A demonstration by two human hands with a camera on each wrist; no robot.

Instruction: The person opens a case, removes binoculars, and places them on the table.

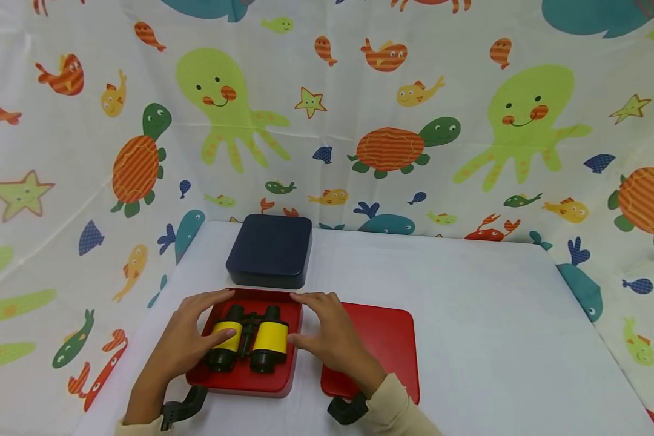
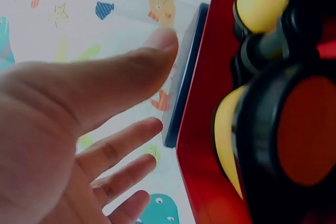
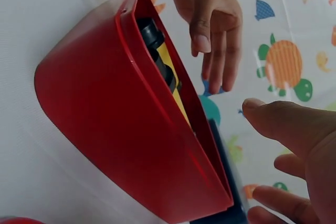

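**Hands flank binoculars in red tray**

Nearest the person, the red tray [image 1: 243,380] sits close to the table's front edge. Yellow-and-black binoculars [image 1: 249,339] lie inside it, lenses toward the person. Left hand [image 1: 188,336] and right hand [image 1: 327,336] hover at the tray's side rims, fingers relaxed and spread, grasping nothing. A flat red lid [image 1: 384,345] lies just right of the tray. Beyond, a dark blue box [image 1: 270,250] stands near the tray's far edge. The white table [image 1: 479,315] stretches bare rightward to the sea-creature curtain [image 1: 469,121].
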